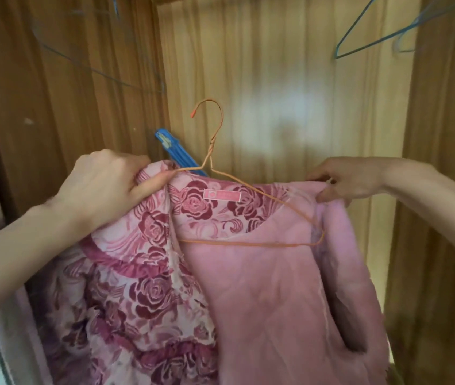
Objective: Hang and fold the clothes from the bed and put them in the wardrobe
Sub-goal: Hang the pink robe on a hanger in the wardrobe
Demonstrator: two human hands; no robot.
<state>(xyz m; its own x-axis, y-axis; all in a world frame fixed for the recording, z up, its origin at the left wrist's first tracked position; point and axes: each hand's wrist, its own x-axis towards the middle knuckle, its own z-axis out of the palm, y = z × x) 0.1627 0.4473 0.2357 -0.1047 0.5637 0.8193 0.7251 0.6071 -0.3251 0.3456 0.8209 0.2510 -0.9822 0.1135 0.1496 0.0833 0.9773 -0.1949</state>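
The pink garment hangs in front of the open wooden wardrobe, held up between both hands. The left hand is at 9 o'clock from the collar; its grip is curled and pinches the rose-patterned shoulder together with one end of the orange wire hanger. The right hand is at 3 o'clock; its grip pinches the plain pink shoulder edge. The hanger lies partly inside the neck opening, and its hook points up, free in the air. A small pink label sits at the collar. Just behind, at 11 o'clock, a blue plastic hanger shows. Blue wire hangers hang at 1 o'clock.
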